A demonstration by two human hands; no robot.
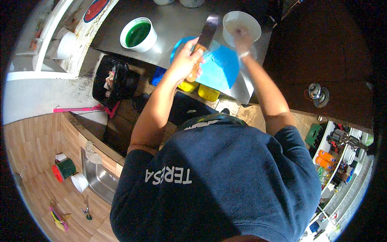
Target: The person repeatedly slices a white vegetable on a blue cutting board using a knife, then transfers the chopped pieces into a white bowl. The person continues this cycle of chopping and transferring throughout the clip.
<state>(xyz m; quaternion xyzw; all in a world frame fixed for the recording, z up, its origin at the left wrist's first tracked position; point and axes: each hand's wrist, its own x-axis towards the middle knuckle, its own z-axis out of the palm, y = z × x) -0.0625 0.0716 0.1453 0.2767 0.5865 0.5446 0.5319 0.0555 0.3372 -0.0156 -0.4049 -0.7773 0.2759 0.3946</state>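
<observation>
My left hand grips the wooden handle of a broad-bladed knife or spatula, its blade pointing away from me over a steel worktop. Below that hand lies a flat blue board or sheet, partly in bright light. My right hand reaches inside a translucent plastic tub at the worktop's right side. Motion blur and the tub wall hide its fingers, so whether it holds anything is unclear. Left of the knife stands a white tub with green liquid in it.
Beneath the worktop are yellow containers and a blue one. A black-lined bin stands to the left. Behind on the left is a steel sink with a cloth on its edge. Stocked shelves line the right.
</observation>
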